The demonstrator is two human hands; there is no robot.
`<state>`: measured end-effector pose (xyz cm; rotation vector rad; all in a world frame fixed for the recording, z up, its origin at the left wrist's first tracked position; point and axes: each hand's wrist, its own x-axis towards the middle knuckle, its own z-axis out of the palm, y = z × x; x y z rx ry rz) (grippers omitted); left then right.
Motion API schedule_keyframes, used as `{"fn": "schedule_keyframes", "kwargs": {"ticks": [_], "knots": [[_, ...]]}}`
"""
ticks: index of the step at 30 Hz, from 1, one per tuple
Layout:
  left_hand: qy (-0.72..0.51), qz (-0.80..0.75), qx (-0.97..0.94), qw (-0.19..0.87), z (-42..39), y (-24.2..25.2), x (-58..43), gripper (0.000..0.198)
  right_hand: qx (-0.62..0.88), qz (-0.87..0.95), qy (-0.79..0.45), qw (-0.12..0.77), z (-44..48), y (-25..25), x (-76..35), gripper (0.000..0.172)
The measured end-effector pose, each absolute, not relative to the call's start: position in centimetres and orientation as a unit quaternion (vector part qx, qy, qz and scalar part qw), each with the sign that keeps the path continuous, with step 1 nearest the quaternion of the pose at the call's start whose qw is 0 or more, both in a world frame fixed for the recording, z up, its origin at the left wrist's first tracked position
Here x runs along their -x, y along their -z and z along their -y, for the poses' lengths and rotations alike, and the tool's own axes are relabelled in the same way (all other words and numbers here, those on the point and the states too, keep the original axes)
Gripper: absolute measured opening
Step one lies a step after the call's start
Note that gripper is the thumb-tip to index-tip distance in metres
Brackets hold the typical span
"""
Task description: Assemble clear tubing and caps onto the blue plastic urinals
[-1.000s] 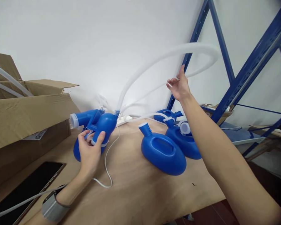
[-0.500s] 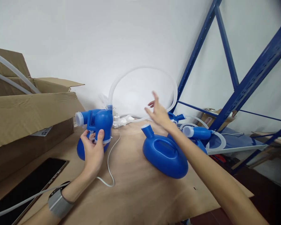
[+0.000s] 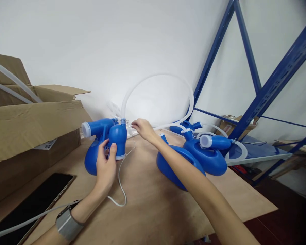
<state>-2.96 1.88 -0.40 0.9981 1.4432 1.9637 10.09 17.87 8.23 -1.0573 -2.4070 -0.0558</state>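
My left hand [image 3: 106, 163] grips a blue plastic cup-shaped urinal head [image 3: 118, 137], its narrow neck up and its white-rimmed end down. A translucent hose [image 3: 165, 74] rises from that neck and arches over to the right. Just right of the neck is my right hand [image 3: 143, 129], fingers curled together in a pinch; what they hold, if anything, is too small to make out. Behind my left hand stands a blue urinal bottle [image 3: 91, 158] with another blue head [image 3: 99, 127], capped in white. A second blue bottle [image 3: 168, 166] lies partly under my right forearm.
More blue bottles [image 3: 206, 158] with hoses stand at the table's right. An open cardboard box [image 3: 38, 126] holding hoses is on the left, beside a dark phone-like device [image 3: 38, 200]. A white cable [image 3: 121, 183] crosses the table [image 3: 148, 211]. Blue shelving [image 3: 270, 92] rises at right.
My right hand has moved left and down from above the right-hand bottle to beside the hose neck, its fingers closing together. The held head has shifted slightly right and turned.
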Motion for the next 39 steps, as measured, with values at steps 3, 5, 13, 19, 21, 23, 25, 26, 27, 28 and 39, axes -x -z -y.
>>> {"fn": "schedule_keyframes", "kwargs": {"ticks": [3, 5, 13, 19, 21, 23, 25, 26, 27, 28, 39], "knots": [[-0.704, -0.550, -0.370, 0.255, -2.0, 0.8, 2.9, 0.055, 0.325, 0.852, -0.050, 0.407, -17.2, -11.0, -12.7, 0.017], [-0.690, -0.565, -0.376, 0.251, -2.0, 0.9, 2.8, 0.056, 0.273, 0.811, -0.128, 0.501, -16.3, -12.6, -15.0, 0.013], [-0.528, -0.673, -0.476, 0.204, -1.2, -0.2, 3.1, 0.067, 0.237, 0.679, -0.267, 0.641, -10.1, -12.1, -25.2, 0.027], [-0.232, -0.743, -0.619, 0.105, -0.5, -1.6, 3.0, 0.057, 0.272, 0.692, -0.333, 0.579, -5.8, -7.2, -29.8, 0.014], [-0.165, -0.746, -0.644, 0.028, -0.1, -1.5, 2.6, 0.055, 0.276, 0.691, -0.363, 0.561, -5.5, -6.0, -29.9, 0.012], [-0.150, -0.742, -0.651, -0.051, 0.2, -1.2, 2.2, 0.055, 0.283, 0.683, -0.387, 0.551, -5.5, -5.4, -29.2, 0.014], [-0.194, -0.723, -0.653, -0.119, 0.3, -1.0, 1.6, 0.053, 0.289, 0.678, -0.396, 0.548, -5.6, -5.2, -28.0, 0.017], [-0.234, -0.700, -0.659, -0.144, 0.3, -1.0, 1.3, 0.052, 0.292, 0.680, -0.394, 0.545, -5.7, -5.2, -27.2, 0.018], [-0.276, -0.667, -0.674, -0.160, 0.2, -1.2, 0.9, 0.051, 0.292, 0.686, -0.391, 0.540, -5.6, -5.3, -26.4, 0.020], [-0.313, -0.620, -0.700, -0.168, -0.1, -1.4, 0.5, 0.051, 0.290, 0.694, -0.388, 0.533, -5.6, -5.5, -25.6, 0.021], [-0.334, -0.354, -0.873, 0.022, -6.2, -4.6, -0.6, 0.065, 0.398, 0.778, -0.186, 0.449, -7.6, -5.9, -25.4, 0.069]]}}
